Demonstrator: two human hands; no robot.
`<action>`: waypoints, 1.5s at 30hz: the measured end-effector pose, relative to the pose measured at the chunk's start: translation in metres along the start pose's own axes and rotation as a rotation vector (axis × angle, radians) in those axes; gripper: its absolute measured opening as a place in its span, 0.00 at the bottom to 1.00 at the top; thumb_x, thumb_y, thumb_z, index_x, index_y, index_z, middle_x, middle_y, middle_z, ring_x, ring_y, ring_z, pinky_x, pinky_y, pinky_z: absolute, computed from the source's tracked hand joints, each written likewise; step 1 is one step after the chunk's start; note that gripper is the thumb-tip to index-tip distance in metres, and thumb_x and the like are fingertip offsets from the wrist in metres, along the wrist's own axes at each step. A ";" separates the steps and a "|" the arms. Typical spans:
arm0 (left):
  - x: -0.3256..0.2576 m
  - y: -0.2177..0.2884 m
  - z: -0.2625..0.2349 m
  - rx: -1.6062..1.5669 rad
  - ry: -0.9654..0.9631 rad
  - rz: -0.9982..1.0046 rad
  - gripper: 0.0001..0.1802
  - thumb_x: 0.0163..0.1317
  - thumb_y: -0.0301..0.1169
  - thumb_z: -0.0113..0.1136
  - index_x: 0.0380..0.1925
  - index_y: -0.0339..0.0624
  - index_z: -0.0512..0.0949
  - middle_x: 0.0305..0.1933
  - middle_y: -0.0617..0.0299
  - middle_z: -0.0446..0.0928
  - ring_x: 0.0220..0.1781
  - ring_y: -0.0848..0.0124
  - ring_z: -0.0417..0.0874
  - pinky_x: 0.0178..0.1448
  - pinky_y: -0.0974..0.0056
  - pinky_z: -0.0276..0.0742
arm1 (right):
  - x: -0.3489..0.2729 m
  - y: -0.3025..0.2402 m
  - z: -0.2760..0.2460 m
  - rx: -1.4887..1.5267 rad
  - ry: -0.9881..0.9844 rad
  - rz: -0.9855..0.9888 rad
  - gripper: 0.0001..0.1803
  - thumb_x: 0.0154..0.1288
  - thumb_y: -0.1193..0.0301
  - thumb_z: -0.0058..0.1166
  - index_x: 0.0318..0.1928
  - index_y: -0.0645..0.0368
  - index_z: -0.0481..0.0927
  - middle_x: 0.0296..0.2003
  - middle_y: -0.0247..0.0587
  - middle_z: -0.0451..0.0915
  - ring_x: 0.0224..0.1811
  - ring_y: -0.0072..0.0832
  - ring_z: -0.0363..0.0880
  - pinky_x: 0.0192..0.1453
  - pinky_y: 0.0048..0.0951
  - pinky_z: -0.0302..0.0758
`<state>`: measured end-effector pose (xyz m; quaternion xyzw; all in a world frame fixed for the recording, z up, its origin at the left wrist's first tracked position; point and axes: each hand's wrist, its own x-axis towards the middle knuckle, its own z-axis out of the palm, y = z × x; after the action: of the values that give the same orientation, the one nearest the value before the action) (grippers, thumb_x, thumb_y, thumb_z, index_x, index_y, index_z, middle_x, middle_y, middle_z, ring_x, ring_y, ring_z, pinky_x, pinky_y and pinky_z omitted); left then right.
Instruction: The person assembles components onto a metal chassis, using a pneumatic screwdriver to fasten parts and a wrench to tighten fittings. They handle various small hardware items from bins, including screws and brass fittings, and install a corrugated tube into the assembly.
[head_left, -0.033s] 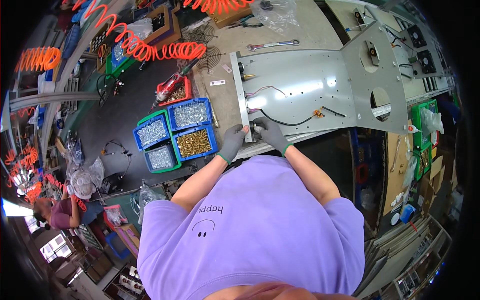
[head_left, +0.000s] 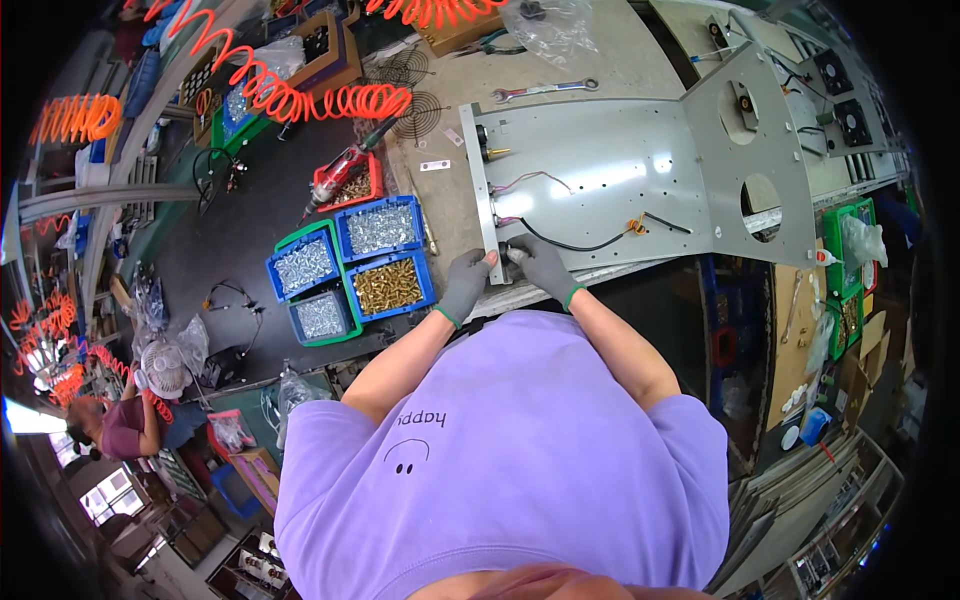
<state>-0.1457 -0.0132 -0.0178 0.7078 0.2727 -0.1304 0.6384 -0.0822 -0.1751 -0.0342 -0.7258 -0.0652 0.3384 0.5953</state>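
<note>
A large grey sheet-metal chassis [head_left: 620, 150] lies on the bench in front of me, its narrow upright end panel [head_left: 482, 180] toward the left. My left hand [head_left: 465, 284], in a grey glove, is closed against the outer side of that panel near its front corner, thumb at the edge. On the inner side, my gloved right hand [head_left: 542, 268] pinches a small dark round fitting [head_left: 505, 250] against the panel; the fingers hide most of it. Next to the right hand, a black cable [head_left: 570, 245] runs along the chassis floor. A brass-tipped fitting [head_left: 498, 153] sits farther up the panel.
To the left stand blue bins of silver hardware [head_left: 380, 228] and brass fittings [head_left: 385, 287]. A red power screwdriver [head_left: 342, 174] rests over a red bin, below a coiled orange hose [head_left: 370, 100]. A wrench [head_left: 545, 91] lies behind the chassis. Another person [head_left: 125, 425] is at far left.
The fingers of my right hand have shifted very slightly at the fitting. All else stays where it was.
</note>
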 end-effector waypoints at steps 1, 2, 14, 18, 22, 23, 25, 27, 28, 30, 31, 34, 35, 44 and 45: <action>0.001 -0.002 -0.001 0.004 0.003 0.004 0.23 0.60 0.41 0.58 0.40 0.27 0.78 0.32 0.56 0.79 0.34 0.72 0.75 0.39 0.67 0.71 | 0.000 -0.009 -0.002 -0.043 -0.014 0.040 0.14 0.64 0.72 0.50 0.48 0.68 0.73 0.36 0.49 0.81 0.35 0.30 0.81 0.39 0.30 0.78; 0.001 -0.003 -0.001 -0.004 -0.004 0.002 0.23 0.60 0.42 0.59 0.40 0.27 0.78 0.33 0.56 0.79 0.34 0.72 0.76 0.39 0.67 0.71 | 0.001 -0.014 -0.002 -0.087 -0.028 0.081 0.14 0.63 0.71 0.51 0.46 0.67 0.74 0.34 0.50 0.81 0.35 0.32 0.81 0.38 0.32 0.77; 0.000 -0.002 0.002 -0.049 -0.029 -0.061 0.21 0.61 0.41 0.58 0.40 0.29 0.78 0.33 0.61 0.78 0.35 0.75 0.73 0.40 0.70 0.69 | 0.002 -0.022 -0.009 0.062 -0.135 0.322 0.18 0.67 0.62 0.47 0.39 0.68 0.76 0.30 0.52 0.80 0.28 0.43 0.80 0.35 0.40 0.76; 0.001 0.002 -0.002 0.017 -0.023 -0.059 0.23 0.60 0.41 0.59 0.41 0.28 0.78 0.33 0.58 0.78 0.34 0.73 0.74 0.38 0.68 0.70 | 0.015 -0.007 -0.001 -0.504 0.128 -0.071 0.19 0.69 0.61 0.42 0.46 0.64 0.75 0.28 0.47 0.80 0.23 0.32 0.79 0.26 0.32 0.75; 0.004 -0.009 -0.001 -0.009 0.010 -0.040 0.23 0.60 0.42 0.59 0.42 0.28 0.77 0.33 0.57 0.79 0.35 0.72 0.75 0.40 0.68 0.70 | 0.005 -0.026 -0.003 -0.191 0.132 0.068 0.19 0.69 0.63 0.41 0.54 0.61 0.72 0.29 0.46 0.79 0.21 0.27 0.79 0.21 0.28 0.74; 0.002 -0.005 -0.001 -0.004 -0.007 -0.054 0.23 0.60 0.42 0.59 0.42 0.28 0.77 0.34 0.56 0.79 0.35 0.71 0.75 0.40 0.67 0.70 | -0.003 -0.046 -0.008 0.005 -0.020 0.349 0.19 0.69 0.65 0.41 0.55 0.61 0.71 0.28 0.46 0.78 0.22 0.28 0.79 0.21 0.29 0.75; -0.002 0.010 -0.003 0.013 -0.050 -0.075 0.24 0.60 0.42 0.59 0.43 0.27 0.77 0.34 0.56 0.79 0.35 0.71 0.75 0.41 0.67 0.71 | -0.003 -0.030 -0.005 -0.027 0.066 0.248 0.21 0.70 0.63 0.40 0.57 0.61 0.69 0.31 0.47 0.79 0.19 0.27 0.78 0.21 0.29 0.75; -0.003 0.010 0.000 0.008 -0.015 -0.056 0.23 0.60 0.42 0.58 0.42 0.27 0.77 0.34 0.56 0.79 0.35 0.71 0.75 0.41 0.67 0.70 | -0.001 -0.025 -0.007 -0.011 0.056 0.240 0.22 0.70 0.62 0.40 0.59 0.62 0.67 0.34 0.49 0.79 0.19 0.27 0.77 0.22 0.28 0.76; -0.004 0.009 0.000 0.005 0.003 -0.047 0.23 0.60 0.42 0.58 0.42 0.27 0.77 0.34 0.56 0.79 0.35 0.71 0.75 0.41 0.67 0.70 | -0.001 -0.029 -0.011 0.023 0.007 0.283 0.22 0.70 0.62 0.41 0.59 0.63 0.67 0.35 0.49 0.79 0.20 0.27 0.77 0.23 0.28 0.77; -0.002 0.005 0.000 0.029 0.016 -0.038 0.23 0.61 0.42 0.58 0.42 0.27 0.77 0.35 0.56 0.79 0.36 0.71 0.75 0.42 0.66 0.71 | 0.001 -0.031 -0.015 0.034 -0.026 0.297 0.22 0.70 0.63 0.43 0.59 0.64 0.67 0.37 0.48 0.79 0.21 0.27 0.78 0.23 0.28 0.77; -0.001 0.002 0.000 0.040 0.022 -0.032 0.23 0.61 0.41 0.58 0.42 0.27 0.77 0.36 0.56 0.79 0.36 0.71 0.76 0.42 0.66 0.71 | 0.001 -0.029 -0.014 0.011 -0.009 0.268 0.23 0.69 0.64 0.44 0.59 0.64 0.66 0.37 0.48 0.79 0.22 0.27 0.78 0.23 0.28 0.77; 0.002 -0.013 -0.002 -0.171 -0.087 -0.095 0.23 0.61 0.41 0.57 0.44 0.27 0.77 0.39 0.55 0.80 0.39 0.70 0.78 0.45 0.66 0.72 | 0.002 -0.017 -0.011 -0.071 -0.102 0.176 0.20 0.63 0.66 0.51 0.52 0.65 0.74 0.35 0.51 0.81 0.30 0.32 0.81 0.36 0.34 0.77; -0.002 -0.003 0.002 -0.267 -0.100 -0.115 0.23 0.62 0.39 0.57 0.46 0.26 0.75 0.42 0.54 0.79 0.42 0.69 0.79 0.48 0.65 0.73 | 0.008 -0.007 -0.008 -0.157 -0.087 0.121 0.18 0.64 0.64 0.50 0.47 0.65 0.77 0.37 0.55 0.81 0.33 0.39 0.81 0.42 0.39 0.75; 0.002 0.001 -0.008 0.008 0.094 -0.074 0.21 0.61 0.40 0.57 0.44 0.31 0.73 0.38 0.54 0.77 0.43 0.68 0.77 0.48 0.65 0.72 | 0.033 -0.037 -0.025 -0.138 -0.396 0.386 0.17 0.67 0.65 0.43 0.43 0.67 0.75 0.27 0.43 0.78 0.21 0.28 0.76 0.24 0.30 0.73; 0.010 0.013 -0.012 0.215 0.214 0.002 0.20 0.61 0.40 0.57 0.43 0.33 0.73 0.37 0.54 0.77 0.42 0.67 0.77 0.48 0.64 0.72 | 0.040 -0.015 -0.028 -0.382 -0.395 0.020 0.19 0.67 0.62 0.44 0.44 0.67 0.76 0.29 0.41 0.79 0.21 0.27 0.76 0.25 0.29 0.74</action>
<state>-0.1321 -0.0001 -0.0105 0.7822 0.3230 -0.0819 0.5264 -0.0309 -0.1735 -0.0350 -0.7455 -0.2356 0.4610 0.4197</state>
